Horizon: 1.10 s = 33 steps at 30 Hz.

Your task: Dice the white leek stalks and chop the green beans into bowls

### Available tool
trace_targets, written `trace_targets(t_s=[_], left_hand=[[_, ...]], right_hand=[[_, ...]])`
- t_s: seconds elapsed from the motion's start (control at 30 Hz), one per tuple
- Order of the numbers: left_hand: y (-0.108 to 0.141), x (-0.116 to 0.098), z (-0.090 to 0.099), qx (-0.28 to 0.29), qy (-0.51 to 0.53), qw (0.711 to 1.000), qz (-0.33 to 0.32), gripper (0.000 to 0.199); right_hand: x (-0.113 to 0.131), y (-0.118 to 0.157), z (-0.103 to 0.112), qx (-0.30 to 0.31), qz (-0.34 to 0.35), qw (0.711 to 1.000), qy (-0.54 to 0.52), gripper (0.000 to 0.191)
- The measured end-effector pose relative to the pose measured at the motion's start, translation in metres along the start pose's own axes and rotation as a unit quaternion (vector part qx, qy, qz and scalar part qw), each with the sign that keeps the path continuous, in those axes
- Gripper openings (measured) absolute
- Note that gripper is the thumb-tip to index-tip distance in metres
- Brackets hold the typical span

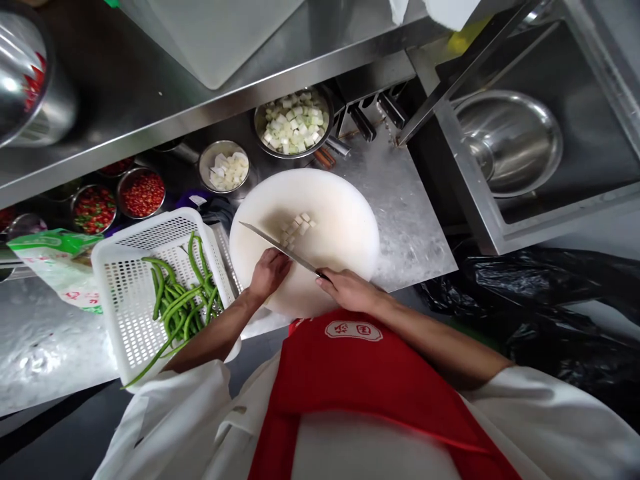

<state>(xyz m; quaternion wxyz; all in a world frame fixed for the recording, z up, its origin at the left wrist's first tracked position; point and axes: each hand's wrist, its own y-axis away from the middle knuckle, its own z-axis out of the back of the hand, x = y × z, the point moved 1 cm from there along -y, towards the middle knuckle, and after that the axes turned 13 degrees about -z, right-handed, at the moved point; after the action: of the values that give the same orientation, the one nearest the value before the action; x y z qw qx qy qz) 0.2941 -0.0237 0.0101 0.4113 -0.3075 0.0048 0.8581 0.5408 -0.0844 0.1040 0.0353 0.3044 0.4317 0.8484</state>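
Observation:
My right hand [344, 288] is wrapped round the dark handle of a kitchen knife [295, 256]. The blade slants up and left across a round white cutting board [345, 220]. Close against the near side of the blade is my left hand [270, 272], its fingers curled and pressed together. Whatever lies under those fingertips is hidden. Beyond the blade, small pale diced pieces [303, 223] sit in a little cluster on the board.
Left of the board stands a white plastic basket [107, 293] of long green peppers [183, 307]. Behind are a bowl of pale cubes [295, 123], a bowl of white slices [229, 171] and bowls of chopped red chilli [143, 193]. A steel shelf edge [200, 117] overhangs them. At right, a sink holds a steel basin [520, 140].

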Motion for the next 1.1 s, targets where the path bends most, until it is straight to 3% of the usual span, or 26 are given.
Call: trace_targets(t_s=[0.13, 0.43, 0.57, 0.8, 0.97, 1.1], left_hand=[[0.005, 0.000, 0.005, -0.002, -0.009, 1.000, -0.005, 0.017], [0.016, -0.006, 0.003, 0.010, -0.018, 0.999, -0.025, 0.014], [0.015, -0.006, 0.000, -0.007, 0.002, 1.000, -0.008, 0.016], [0.015, -0.005, 0.004, -0.022, -0.007, 1.000, 0.012, 0.018], [0.021, -0.010, 0.014, -0.035, -0.020, 0.999, 0.004, 0.014], [0.027, -0.011, 0.010, -0.023, -0.023, 0.999, -0.013, 0.012]], right_hand=[[-0.002, -0.005, 0.000, -0.012, 0.023, 0.999, -0.027, 0.053], [-0.012, 0.063, 0.014, 0.043, -0.044, 0.998, -0.009, 0.057], [-0.002, 0.050, 0.011, 0.045, -0.055, 0.997, 0.003, 0.057], [0.003, -0.002, -0.010, -0.001, 0.025, 1.000, -0.010, 0.053], [-0.002, 0.023, -0.001, -0.001, 0.026, 1.000, -0.010, 0.054], [-0.004, 0.053, 0.005, 0.027, -0.005, 0.999, 0.016, 0.056]])
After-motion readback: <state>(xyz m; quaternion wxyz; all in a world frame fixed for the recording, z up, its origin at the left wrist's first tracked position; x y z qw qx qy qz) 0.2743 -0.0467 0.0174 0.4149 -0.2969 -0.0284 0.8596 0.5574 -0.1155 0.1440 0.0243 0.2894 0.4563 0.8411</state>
